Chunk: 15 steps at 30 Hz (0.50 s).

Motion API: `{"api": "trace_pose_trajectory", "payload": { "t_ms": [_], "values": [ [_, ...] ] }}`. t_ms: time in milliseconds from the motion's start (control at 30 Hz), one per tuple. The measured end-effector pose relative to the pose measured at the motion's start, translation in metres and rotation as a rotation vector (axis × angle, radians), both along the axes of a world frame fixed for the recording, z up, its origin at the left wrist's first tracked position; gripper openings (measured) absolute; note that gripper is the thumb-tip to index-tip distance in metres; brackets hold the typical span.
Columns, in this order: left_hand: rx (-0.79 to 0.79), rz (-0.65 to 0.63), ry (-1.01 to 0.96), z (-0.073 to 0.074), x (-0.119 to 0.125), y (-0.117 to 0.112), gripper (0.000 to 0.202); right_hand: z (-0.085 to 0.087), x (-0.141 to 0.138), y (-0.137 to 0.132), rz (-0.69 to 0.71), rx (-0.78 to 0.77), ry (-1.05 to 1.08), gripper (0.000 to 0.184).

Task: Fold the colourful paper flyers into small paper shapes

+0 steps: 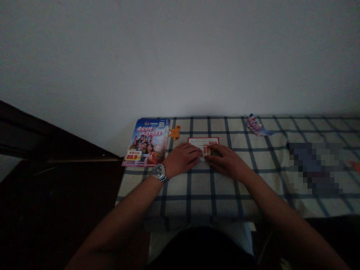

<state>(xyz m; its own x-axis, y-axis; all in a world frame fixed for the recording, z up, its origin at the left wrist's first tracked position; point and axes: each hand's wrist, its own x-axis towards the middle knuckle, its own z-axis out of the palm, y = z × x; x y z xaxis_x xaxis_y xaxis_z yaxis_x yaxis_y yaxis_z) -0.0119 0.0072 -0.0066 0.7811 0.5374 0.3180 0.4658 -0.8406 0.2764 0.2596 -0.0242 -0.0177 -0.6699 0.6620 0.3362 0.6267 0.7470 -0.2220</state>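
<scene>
A small white paper with red print [203, 143] lies flat on the checked tablecloth [213, 187]. My left hand [182, 159], with a metal watch on the wrist, rests on the paper's near left part, fingers curled down onto it. From the right, my right hand [225, 160] presses its fingertips on the paper's near edge. The fingers of both hands meet at the middle of the paper and hide its lower half.
A stack of colourful flyers [146, 142] lies at the table's left edge, an orange toy-like shape [174, 132] beside it. A folded red-and-blue paper piece [255, 125] lies at the back. A blurred-out patch [316, 167] sits right. A white wall rises behind; dark furniture stands left.
</scene>
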Motion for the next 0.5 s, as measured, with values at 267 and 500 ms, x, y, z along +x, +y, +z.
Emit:
{"api": "trace_pose_trajectory", "payload": {
  "t_ms": [267,500],
  "values": [
    [-0.001,0.157,-0.056,-0.0023,0.0061,-0.0018,0.030,0.0001,-0.0022,-0.0012,0.029,-0.013,0.021,0.030],
    [-0.071,0.226,-0.096,-0.0046,0.0098,-0.0004,0.032,0.0006,-0.0025,-0.0011,0.065,-0.016,0.027,0.032]
  ]
}}
